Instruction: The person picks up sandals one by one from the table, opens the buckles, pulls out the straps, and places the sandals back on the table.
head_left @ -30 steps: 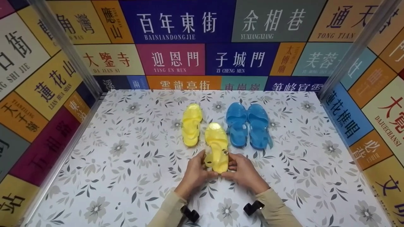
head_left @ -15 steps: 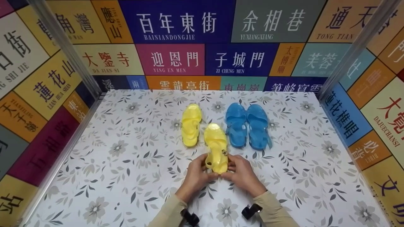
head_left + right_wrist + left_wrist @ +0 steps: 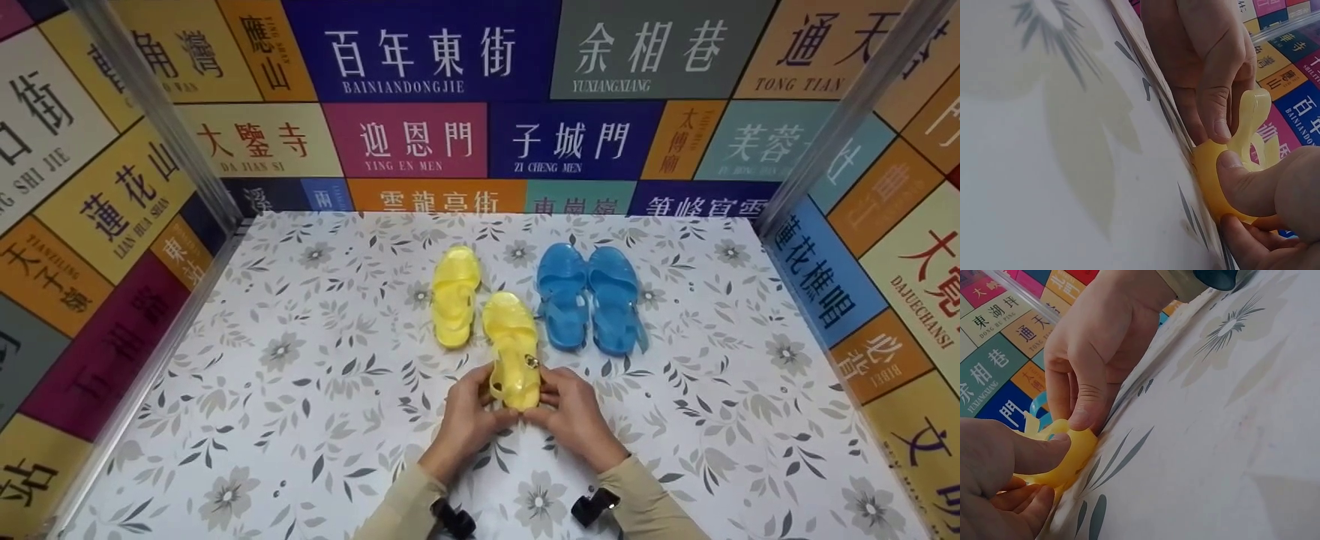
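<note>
A yellow jelly sandal lies on the floral cloth with its toe pointing away from me. My left hand grips its heel end from the left, and my right hand grips the same end from the right. Both thumbs press the back of the heel, seen close up on the yellow sandal in the left wrist view. In the right wrist view a loose strap stands up from the heel. The other yellow sandal lies farther off to the left, untouched.
A pair of blue sandals stands side by side to the right of the yellow ones. Printed sign panels wall the back and both sides. The white floral cloth covers the surface.
The held sandal has shifted slightly to the left at its toe, and its heel strap has moved across the heel. Both hands keep their grip; the other sandals stay put.
</note>
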`<act>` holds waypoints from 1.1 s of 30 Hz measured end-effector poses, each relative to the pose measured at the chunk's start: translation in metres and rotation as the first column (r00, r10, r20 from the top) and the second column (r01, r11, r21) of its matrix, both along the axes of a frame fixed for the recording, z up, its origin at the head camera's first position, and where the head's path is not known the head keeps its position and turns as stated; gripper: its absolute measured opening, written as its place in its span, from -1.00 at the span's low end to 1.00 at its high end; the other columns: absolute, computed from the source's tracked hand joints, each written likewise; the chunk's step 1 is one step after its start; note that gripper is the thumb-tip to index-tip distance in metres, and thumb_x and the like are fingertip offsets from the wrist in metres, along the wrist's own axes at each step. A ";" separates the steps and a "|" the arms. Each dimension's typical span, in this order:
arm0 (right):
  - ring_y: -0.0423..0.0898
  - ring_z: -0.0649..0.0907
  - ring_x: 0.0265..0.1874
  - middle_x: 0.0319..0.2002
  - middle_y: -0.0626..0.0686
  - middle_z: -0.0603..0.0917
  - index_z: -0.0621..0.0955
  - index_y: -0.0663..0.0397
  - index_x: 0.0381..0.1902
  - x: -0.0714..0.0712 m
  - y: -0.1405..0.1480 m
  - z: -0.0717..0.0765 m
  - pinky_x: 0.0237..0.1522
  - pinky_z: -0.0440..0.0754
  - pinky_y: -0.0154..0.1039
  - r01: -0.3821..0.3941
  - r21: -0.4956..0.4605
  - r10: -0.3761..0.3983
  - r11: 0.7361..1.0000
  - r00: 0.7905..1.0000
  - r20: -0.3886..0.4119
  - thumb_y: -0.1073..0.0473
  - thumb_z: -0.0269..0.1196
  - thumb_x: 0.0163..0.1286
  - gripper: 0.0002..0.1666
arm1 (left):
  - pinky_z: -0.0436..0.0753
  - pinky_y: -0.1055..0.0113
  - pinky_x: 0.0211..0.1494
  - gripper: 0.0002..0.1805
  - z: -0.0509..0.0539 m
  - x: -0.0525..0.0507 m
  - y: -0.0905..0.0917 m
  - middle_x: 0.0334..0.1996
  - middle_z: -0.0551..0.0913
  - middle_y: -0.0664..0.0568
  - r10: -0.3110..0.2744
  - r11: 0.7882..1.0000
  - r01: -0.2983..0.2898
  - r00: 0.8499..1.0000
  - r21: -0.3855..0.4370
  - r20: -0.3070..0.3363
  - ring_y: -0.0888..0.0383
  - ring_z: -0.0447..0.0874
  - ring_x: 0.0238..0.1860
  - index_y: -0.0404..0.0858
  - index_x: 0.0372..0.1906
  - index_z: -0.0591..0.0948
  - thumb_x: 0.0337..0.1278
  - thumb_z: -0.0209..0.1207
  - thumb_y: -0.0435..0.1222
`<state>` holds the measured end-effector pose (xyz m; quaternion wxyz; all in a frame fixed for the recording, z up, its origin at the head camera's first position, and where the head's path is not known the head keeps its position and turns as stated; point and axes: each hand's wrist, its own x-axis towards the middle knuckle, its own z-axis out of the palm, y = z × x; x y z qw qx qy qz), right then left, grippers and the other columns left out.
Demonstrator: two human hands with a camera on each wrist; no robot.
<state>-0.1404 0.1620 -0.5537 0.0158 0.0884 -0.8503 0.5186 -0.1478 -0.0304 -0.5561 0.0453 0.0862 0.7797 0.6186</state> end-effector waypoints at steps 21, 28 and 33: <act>0.18 0.76 0.00 0.08 0.33 0.62 0.46 0.50 0.39 -0.013 -0.009 0.007 0.04 0.74 -0.22 0.052 0.012 -0.051 0.999 0.998 -0.041 0.45 0.57 0.10 -0.10 | 0.56 0.18 0.40 -0.20 0.003 -0.010 0.005 0.31 0.62 -0.18 0.019 0.991 -0.005 0.994 0.137 -0.106 -0.06 0.62 0.32 -0.40 0.38 0.53 -0.14 0.33 -0.70; 0.21 0.77 0.03 0.11 0.39 0.62 0.49 0.50 0.37 -0.024 -0.012 0.011 0.05 0.74 -0.16 0.080 0.028 -0.077 0.996 0.993 -0.085 0.47 0.56 0.09 -0.13 | 0.50 0.09 0.45 -0.16 0.008 -0.020 0.009 0.38 0.53 -0.28 0.049 0.989 -0.035 0.995 0.145 -0.092 -0.13 0.55 0.38 -0.45 0.45 0.44 -0.10 0.27 -0.72; 0.21 0.76 0.04 0.10 0.37 0.65 0.50 0.48 0.37 -0.032 -0.014 0.012 0.06 0.74 -0.14 0.106 0.053 -0.100 0.993 0.989 -0.113 0.47 0.57 0.10 -0.14 | 0.46 0.08 0.49 -0.14 0.010 -0.028 0.012 0.42 0.51 -0.23 0.060 0.989 -0.049 0.996 0.142 -0.073 -0.10 0.52 0.41 -0.42 0.49 0.41 -0.07 0.21 -0.74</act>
